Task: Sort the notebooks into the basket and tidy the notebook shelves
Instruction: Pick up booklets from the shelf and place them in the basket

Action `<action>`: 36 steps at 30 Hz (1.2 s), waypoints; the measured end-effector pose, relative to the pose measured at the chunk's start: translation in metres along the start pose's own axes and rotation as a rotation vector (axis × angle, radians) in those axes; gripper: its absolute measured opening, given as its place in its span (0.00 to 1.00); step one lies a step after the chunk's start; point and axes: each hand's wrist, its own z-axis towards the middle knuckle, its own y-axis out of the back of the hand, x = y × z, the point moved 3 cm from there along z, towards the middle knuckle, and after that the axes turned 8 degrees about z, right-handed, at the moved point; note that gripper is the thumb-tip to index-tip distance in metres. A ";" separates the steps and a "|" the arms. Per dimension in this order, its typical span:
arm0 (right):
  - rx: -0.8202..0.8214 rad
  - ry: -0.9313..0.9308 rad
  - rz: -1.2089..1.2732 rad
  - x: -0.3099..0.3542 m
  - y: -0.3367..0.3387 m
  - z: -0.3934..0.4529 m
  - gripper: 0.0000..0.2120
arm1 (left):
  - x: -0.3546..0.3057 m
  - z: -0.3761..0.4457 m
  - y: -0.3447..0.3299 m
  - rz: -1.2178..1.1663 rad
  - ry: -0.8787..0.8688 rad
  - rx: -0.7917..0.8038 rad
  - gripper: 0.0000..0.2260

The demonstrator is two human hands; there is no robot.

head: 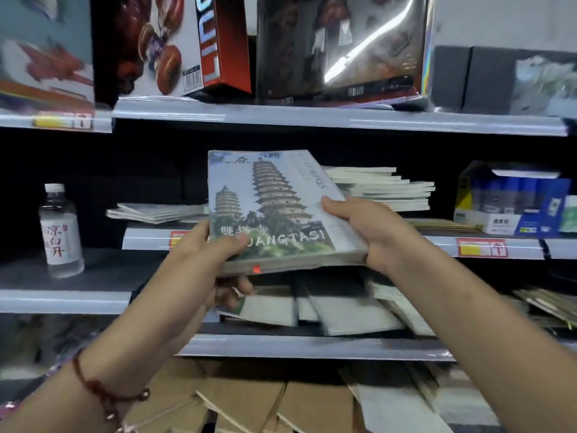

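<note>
- Store shelves (312, 120) fill the view, with a dark open gap behind the middle shelf's front edge.
- Both hands hold a stack of notebooks (274, 210) with a pagoda cover, raised in front of that gap.
- Left hand (209, 251) grips the stack's near left corner, thumb on the cover, fingers (234, 292) curled beneath.
- Right hand (368, 229) grips the right edge.
- More notebooks (381, 189) lie piled behind; a water bottle (61, 232) stands well apart, left.
</note>
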 end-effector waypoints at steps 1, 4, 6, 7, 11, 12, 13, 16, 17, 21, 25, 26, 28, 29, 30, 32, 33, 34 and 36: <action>-0.005 -0.021 -0.003 0.007 -0.004 0.010 0.10 | -0.005 0.010 0.001 -0.001 0.013 -0.023 0.02; -0.029 0.002 -0.056 0.032 -0.014 0.042 0.12 | -0.017 0.048 0.004 -0.027 0.053 -0.075 0.04; -0.068 0.000 -0.097 0.045 -0.020 0.059 0.13 | -0.026 0.073 0.008 -0.032 0.048 -0.112 0.05; -0.083 -0.015 -0.111 0.050 -0.023 0.066 0.12 | -0.030 0.085 0.009 -0.023 0.042 -0.126 0.05; -0.122 -0.106 0.010 0.060 -0.030 0.086 0.11 | -0.040 0.126 0.014 -0.012 0.081 -0.168 0.07; -0.111 -0.101 0.095 0.062 -0.033 0.091 0.12 | -0.040 0.136 0.014 -0.001 0.097 -0.175 0.08; -0.093 -0.072 0.161 0.064 -0.035 0.095 0.15 | -0.039 0.145 0.015 0.025 0.103 -0.179 0.08; -0.035 0.067 0.084 0.065 -0.045 0.104 0.18 | -0.034 0.170 0.016 0.172 0.062 -0.164 0.12; -0.024 0.127 -0.059 0.062 -0.047 0.105 0.16 | -0.033 0.175 0.018 0.244 0.042 -0.141 0.15; 0.040 0.312 -0.676 0.048 -0.038 0.111 0.17 | -0.027 0.188 0.033 0.621 -0.021 -0.025 0.26; 0.037 0.415 -0.917 0.038 -0.031 0.125 0.16 | -0.025 0.197 0.036 0.854 -0.078 0.002 0.25; 0.026 0.424 -0.949 0.037 -0.031 0.129 0.17 | -0.025 0.201 0.033 0.886 -0.103 -0.002 0.26; 0.014 0.416 -0.985 0.035 -0.032 0.135 0.17 | -0.024 0.208 0.029 0.933 -0.129 -0.004 0.27; 0.009 0.410 -0.995 0.035 -0.033 0.136 0.17 | -0.024 0.210 0.028 0.949 -0.132 -0.003 0.28; 0.005 0.408 -1.003 0.034 -0.033 0.138 0.18 | -0.023 0.211 0.028 0.964 -0.132 0.000 0.28; 0.001 0.415 -1.007 0.033 -0.033 0.139 0.18 | -0.022 0.213 0.029 0.988 -0.143 0.002 0.29; 0.001 0.419 -1.006 0.032 -0.033 0.139 0.18 | -0.021 0.213 0.030 0.996 -0.153 0.000 0.29; 0.002 0.421 -1.003 0.031 -0.033 0.140 0.18 | -0.020 0.214 0.031 0.995 -0.162 -0.004 0.29; 0.010 0.407 -1.005 0.032 -0.032 0.141 0.19 | -0.017 0.215 0.032 0.981 -0.179 -0.014 0.29</action>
